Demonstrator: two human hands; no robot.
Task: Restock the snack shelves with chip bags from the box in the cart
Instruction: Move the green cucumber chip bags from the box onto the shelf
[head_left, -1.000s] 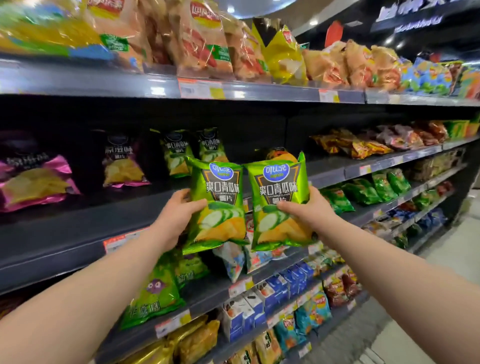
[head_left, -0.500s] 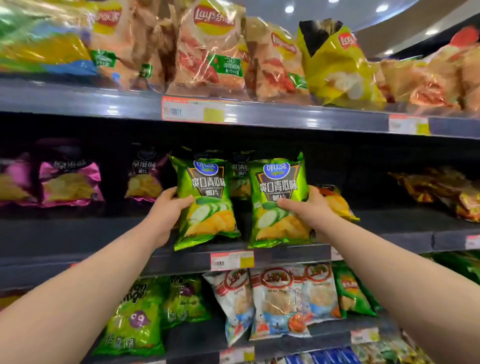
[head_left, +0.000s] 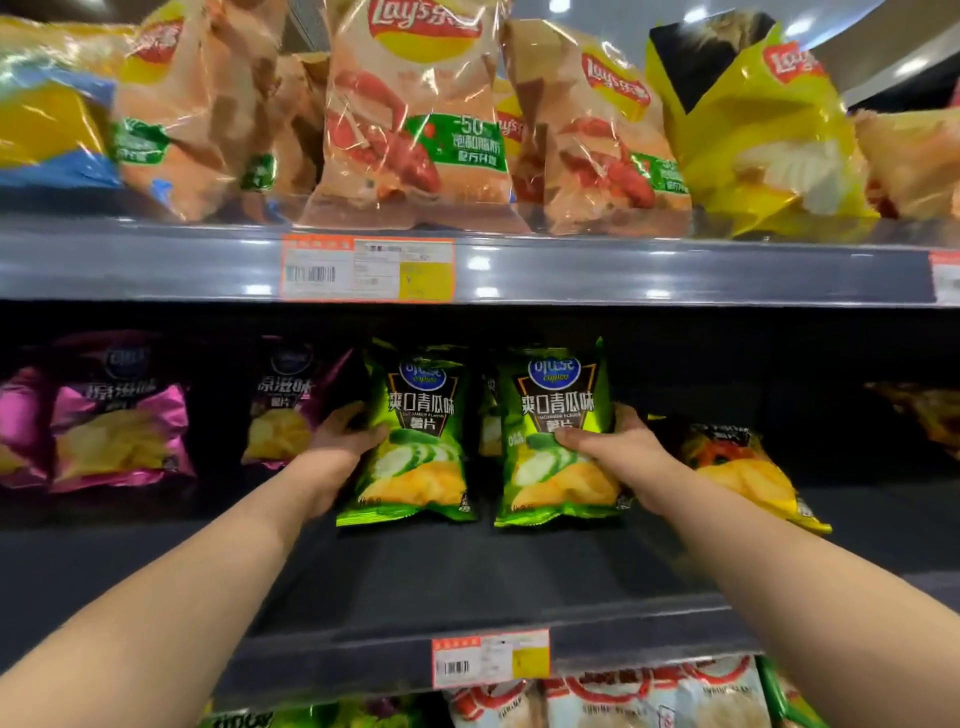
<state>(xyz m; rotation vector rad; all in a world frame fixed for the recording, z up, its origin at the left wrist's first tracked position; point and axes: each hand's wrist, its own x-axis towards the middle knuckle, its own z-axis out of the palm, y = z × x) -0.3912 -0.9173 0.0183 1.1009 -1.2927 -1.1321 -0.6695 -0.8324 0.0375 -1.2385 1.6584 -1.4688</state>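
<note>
Dark store shelving close up, tier above tier, with ceiling lights far off at top right; on the middle shelf (head_left: 467, 571), well back from its near rim, a pair of cucumber-flavour packs, upright, fronts to the camera, narrow gap between.

Left hand (head_left: 337, 441) on the left green bag (head_left: 415, 415): thumb laid over the front by the left edge, fingers curled round behind and out of sight; grips it at mid-height.

Right hand (head_left: 618, 452) on the right green bag (head_left: 561, 483): thumb pressed across the printed cucumber slices, fingers wrapped behind the right edge; grips it the same way.

Lower seams of both down at the shelf deck; cannot tell whether resting or just clear of it; sliver of another green pack farther back, in the gap.

Left of the pair, a dark purple bag (head_left: 285, 410), then pink bags (head_left: 119, 431); right, just beyond the right wrist, an orange-and-yellow bag (head_left: 743, 467), tilted.

Upper shelf (head_left: 623, 270): Lay's bags (head_left: 415, 130) with a red shellfish print, a yellow bag (head_left: 753, 135) to their right; orange-edged upper label (head_left: 366, 267) on the rim.

Near rim of the middle shelf: lower label (head_left: 491, 657); below it, tops of white bags (head_left: 623, 696).
</note>
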